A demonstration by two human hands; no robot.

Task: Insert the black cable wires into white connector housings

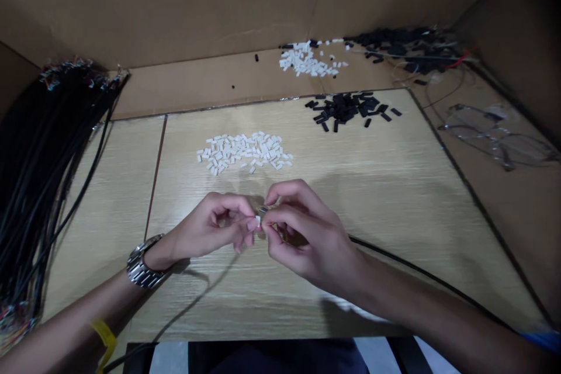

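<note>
My left hand (214, 231) and my right hand (307, 234) meet above the middle of the wooden table (394, 198). The left fingers pinch a small white plastic connector (258, 222). The right fingers are closed on the end of a black cable (421, 272), whose wire tips (263, 210) sit against the connector. That cable runs off under my right forearm toward the right. A pile of white connectors (243, 152) lies just beyond my hands. A metal watch (142, 263) is on my left wrist.
A pile of black housings (348, 108) lies at the back right of the table. Farther back are more white pieces (309, 60) and black parts (403, 47). A thick bundle of black cables (39, 158) hangs at the left. Glasses (499, 137) rest at right. Cardboard walls surround.
</note>
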